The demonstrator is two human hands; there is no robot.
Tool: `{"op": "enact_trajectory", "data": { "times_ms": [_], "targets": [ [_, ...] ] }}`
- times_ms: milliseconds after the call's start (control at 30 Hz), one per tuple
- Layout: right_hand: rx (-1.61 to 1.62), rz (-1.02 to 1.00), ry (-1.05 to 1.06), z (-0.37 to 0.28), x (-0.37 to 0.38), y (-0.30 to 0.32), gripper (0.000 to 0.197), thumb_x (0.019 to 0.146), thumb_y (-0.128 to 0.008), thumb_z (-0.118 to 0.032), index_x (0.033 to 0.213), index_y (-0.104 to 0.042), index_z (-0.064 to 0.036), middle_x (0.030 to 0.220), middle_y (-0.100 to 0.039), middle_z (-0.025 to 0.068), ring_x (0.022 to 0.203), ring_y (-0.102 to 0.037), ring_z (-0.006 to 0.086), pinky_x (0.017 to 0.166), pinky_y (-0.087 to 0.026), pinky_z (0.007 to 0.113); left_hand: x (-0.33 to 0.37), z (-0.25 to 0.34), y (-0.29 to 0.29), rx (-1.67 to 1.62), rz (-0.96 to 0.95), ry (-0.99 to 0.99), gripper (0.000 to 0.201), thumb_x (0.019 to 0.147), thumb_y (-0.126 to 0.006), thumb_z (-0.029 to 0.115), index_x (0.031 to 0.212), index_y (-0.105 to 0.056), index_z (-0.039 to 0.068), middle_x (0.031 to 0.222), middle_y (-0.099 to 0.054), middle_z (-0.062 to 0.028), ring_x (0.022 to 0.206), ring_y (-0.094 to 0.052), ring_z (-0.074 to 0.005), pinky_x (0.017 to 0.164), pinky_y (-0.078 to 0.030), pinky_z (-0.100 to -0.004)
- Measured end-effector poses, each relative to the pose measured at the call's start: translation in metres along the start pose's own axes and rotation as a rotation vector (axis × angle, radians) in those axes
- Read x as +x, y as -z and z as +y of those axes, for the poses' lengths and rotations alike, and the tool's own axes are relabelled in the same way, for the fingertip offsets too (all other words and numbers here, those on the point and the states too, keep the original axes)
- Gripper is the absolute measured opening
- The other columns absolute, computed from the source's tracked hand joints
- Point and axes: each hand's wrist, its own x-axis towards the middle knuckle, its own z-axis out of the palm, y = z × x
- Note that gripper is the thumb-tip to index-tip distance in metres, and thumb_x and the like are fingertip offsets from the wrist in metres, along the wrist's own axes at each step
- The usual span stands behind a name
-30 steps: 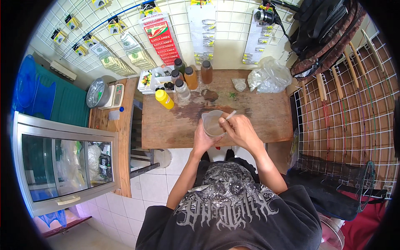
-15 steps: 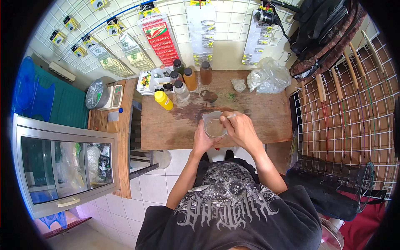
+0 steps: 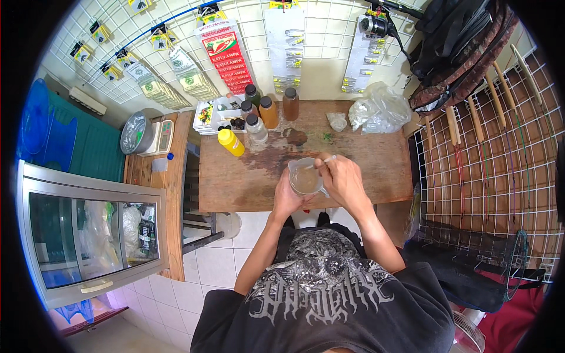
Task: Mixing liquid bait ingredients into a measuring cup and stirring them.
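Close to the near edge of the wooden table [image 3: 376, 165], my left hand [image 3: 286, 198] is wrapped round the left side of a clear plastic measuring cup [image 3: 303, 183]. Murky, pale brownish liquid shows inside the cup. Over its right rim, my right hand [image 3: 344, 183] pinches a thin, light-coloured spoon [image 3: 332, 157]. The spoon's handle end sticks out above the fingers; its lower end dips toward the liquid and is hard to make out. Nearest beyond the hands stands a yellow squeeze bottle [image 3: 231, 142].
Behind it are a clear bottle [image 3: 256, 128], an orange-brown bottle [image 3: 269, 113], a dark amber bottle [image 3: 290, 105] and a white divided tray [image 3: 205, 117]. Plastic bags [image 3: 381, 112] lie far right. A scale [image 3: 163, 136] stands on the left bench; rods hang on the right grid [image 3: 471, 176].
My right hand has shifted slightly right, and the spoon has moved within the cup. The cup's tilt differs a little. My left hand keeps its hold.
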Motion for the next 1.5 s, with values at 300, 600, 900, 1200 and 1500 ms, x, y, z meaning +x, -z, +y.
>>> {"op": "enact_trajectory", "data": {
  "times_ms": [300, 600, 900, 1200, 1500],
  "targets": [
    [0.013, 0.028, -0.008, -0.006, 0.001, 0.0, 0.023, 0.1, -0.057, -0.022, 0.091, -0.063, -0.0015, 0.074, -0.064, 0.0214, 0.072, -0.063, 0.0443, 0.066, -0.048, 0.051, 0.001, 0.004, 0.001, 0.012, 0.029, -0.081, 0.091, 0.059, -0.096, 0.019, 0.134, -0.046, 0.006, 0.122, -0.067, -0.0186, 0.114, -0.066, -0.0373, 0.094, -0.055, -0.0452],
    [0.072, 0.01, 0.047, -0.001, 0.0, -0.003, 0.02, 0.098, -0.059, -0.018, 0.09, -0.063, -0.0009, 0.077, -0.065, 0.021, 0.075, -0.064, 0.0419, 0.065, -0.048, 0.05, 0.001, 0.01, 0.003, -0.068, 0.02, -0.034, 0.09, 0.059, -0.097, 0.019, 0.133, -0.048, 0.004, 0.123, -0.066, -0.0188, 0.115, -0.066, -0.037, 0.094, -0.054, -0.0445],
    [0.069, 0.043, 0.066, 0.0, 0.0, -0.001, 0.019, 0.097, -0.06, -0.018, 0.089, -0.066, -0.0014, 0.072, -0.064, 0.0213, 0.071, -0.064, 0.0415, 0.065, -0.049, 0.051, 0.001, 0.006, 0.001, -0.063, 0.018, -0.002, 0.093, 0.058, -0.098, 0.022, 0.134, -0.047, 0.004, 0.124, -0.066, -0.02, 0.117, -0.065, -0.0375, 0.094, -0.054, -0.0451],
    [0.063, 0.02, 0.05, 0.004, 0.0, 0.0, 0.025, 0.099, -0.058, -0.021, 0.086, -0.063, 0.0, 0.074, -0.064, 0.0219, 0.072, -0.063, 0.0428, 0.066, -0.048, 0.052, 0.001, 0.01, 0.002, -0.031, 0.013, 0.002, 0.091, 0.057, -0.097, 0.017, 0.132, -0.047, 0.005, 0.122, -0.067, -0.0178, 0.115, -0.066, -0.0358, 0.095, -0.055, -0.0447],
    [0.098, -0.022, 0.021, -0.001, 0.0, 0.006, 0.029, 0.101, -0.056, -0.022, 0.085, -0.064, 0.0002, 0.075, -0.064, 0.0208, 0.075, -0.064, 0.0418, 0.066, -0.048, 0.051, 0.0, 0.007, 0.0, 0.002, 0.036, -0.102, 0.091, 0.057, -0.097, 0.017, 0.132, -0.049, 0.005, 0.122, -0.067, -0.0179, 0.114, -0.067, -0.0362, 0.093, -0.055, -0.0453]
  ]
}}
